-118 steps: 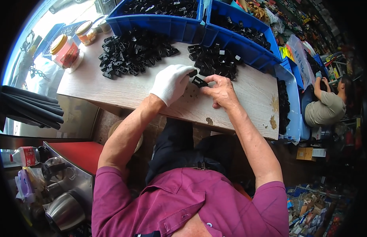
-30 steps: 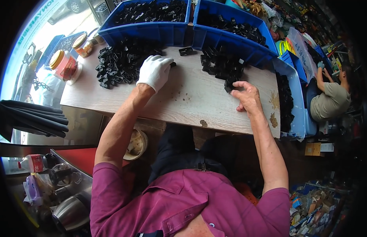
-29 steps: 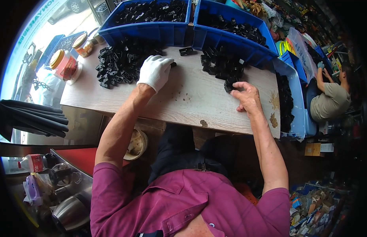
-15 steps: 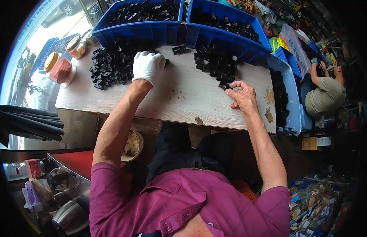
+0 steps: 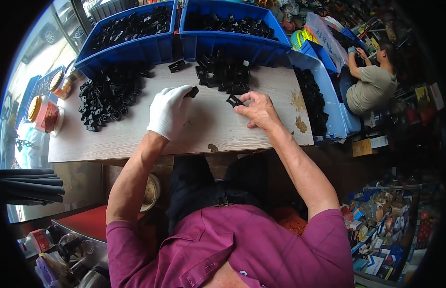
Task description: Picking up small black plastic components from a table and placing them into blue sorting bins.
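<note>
My left hand (image 5: 170, 111), in a white knitted glove, is over the middle of the table with its fingers closed on a small black part (image 5: 192, 91). My bare right hand (image 5: 260, 112) pinches a black clip-like part (image 5: 233, 101) with an open frame, between thumb and fingers. The two parts face each other, a short gap apart. Beyond my right hand lies a heap of like black parts (image 5: 223, 77); a larger heap (image 5: 105, 98) spreads to the left of my glove. One lone black part (image 5: 176, 66) rests between the heaps.
Two blue bins (image 5: 129, 50) (image 5: 235, 41) full of black parts line the table's (image 5: 218, 137) far edge. A lighter blue bin (image 5: 336, 113) stands at the right. Lidded jars (image 5: 44, 114) are at the left. A co-worker (image 5: 372, 79) sits at the far right.
My left hand has come away from the left heap toward the table's middle, holding a black part. My right hand has drawn its part clear of the right heap. The whole view has shifted.
</note>
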`<state>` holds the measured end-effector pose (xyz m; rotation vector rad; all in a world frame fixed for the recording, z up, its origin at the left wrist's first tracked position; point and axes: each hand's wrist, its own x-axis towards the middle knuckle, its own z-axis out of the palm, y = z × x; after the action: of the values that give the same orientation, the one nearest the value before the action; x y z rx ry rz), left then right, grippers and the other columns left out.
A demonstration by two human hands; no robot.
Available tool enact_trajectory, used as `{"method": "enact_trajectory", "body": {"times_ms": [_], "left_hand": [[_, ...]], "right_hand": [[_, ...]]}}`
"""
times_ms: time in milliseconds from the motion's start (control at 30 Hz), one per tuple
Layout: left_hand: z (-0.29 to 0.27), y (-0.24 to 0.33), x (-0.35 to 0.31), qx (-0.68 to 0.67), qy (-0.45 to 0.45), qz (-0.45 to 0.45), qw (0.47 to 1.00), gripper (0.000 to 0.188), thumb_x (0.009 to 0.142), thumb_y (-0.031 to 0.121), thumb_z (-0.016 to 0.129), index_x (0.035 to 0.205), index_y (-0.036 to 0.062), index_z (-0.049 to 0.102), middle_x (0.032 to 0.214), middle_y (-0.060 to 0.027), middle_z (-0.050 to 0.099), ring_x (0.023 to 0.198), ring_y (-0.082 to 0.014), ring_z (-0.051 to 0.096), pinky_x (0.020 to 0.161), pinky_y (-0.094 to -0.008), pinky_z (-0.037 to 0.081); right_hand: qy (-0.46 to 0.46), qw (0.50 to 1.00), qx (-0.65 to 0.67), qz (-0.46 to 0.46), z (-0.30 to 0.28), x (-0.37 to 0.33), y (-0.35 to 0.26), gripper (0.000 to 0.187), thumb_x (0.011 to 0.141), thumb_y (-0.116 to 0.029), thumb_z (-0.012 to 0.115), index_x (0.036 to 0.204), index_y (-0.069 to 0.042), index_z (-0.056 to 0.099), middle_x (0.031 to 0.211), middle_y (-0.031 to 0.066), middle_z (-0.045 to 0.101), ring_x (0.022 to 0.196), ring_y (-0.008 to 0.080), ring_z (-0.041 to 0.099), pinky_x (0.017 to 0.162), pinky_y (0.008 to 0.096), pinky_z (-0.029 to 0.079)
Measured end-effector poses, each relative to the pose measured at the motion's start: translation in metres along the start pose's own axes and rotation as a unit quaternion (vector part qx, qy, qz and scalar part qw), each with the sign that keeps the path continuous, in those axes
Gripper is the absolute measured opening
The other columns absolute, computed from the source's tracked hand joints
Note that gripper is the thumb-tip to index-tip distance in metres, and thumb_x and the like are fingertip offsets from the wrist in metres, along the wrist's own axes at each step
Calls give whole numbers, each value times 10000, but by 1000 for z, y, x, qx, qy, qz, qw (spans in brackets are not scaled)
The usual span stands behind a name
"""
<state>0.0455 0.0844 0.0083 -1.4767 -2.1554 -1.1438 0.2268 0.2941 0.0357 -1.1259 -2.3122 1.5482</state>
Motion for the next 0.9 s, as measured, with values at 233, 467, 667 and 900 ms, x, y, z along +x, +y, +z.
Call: {"method": "enact_trajectory", "body": {"times_ms": [233, 467, 667, 900], "left_hand": [[50, 42, 22, -42, -128, 121, 983, 302, 841, 122, 681, 1138, 111, 731, 1045, -107, 746, 991, -338, 697, 867, -420, 548], [54, 30, 23, -150, -157, 103, 971, 248, 892, 52, 664, 1123, 70, 751, 1099, -143, 747, 1009, -365, 702, 878, -437, 568], [52, 32, 18, -176, -138, 96, 970, 276, 883, 18, 661, 1142, 58, 747, 1111, -159, 741, 994, -386, 705, 867, -434, 575], [52, 32, 17, -165, -151, 137, 965, 265, 875, 24, 666, 1123, 66, 748, 1086, -138, 743, 998, -367, 700, 872, -436, 567]], "right_hand": [[-61, 998, -6, -1, 13, -13, -9, 344, 818, -175, 794, 1116, -25, 715, 674, 14, 614, 559, 119, 594, 446, 301, 547], [-56, 998, 5, -13, 12, -13, -3, 349, 816, -117, 763, 1136, 6, 695, 571, -25, 521, 459, 89, 491, 408, 277, 484], [-55, 998, 29, -15, 15, -13, -1, 323, 816, -87, 746, 1126, -12, 695, 571, -44, 477, 453, 68, 444, 394, 265, 446], [-67, 997, 26, -17, 13, -12, -1, 326, 810, -78, 731, 1126, -4, 696, 582, -24, 528, 481, 76, 484, 413, 277, 503]]}}
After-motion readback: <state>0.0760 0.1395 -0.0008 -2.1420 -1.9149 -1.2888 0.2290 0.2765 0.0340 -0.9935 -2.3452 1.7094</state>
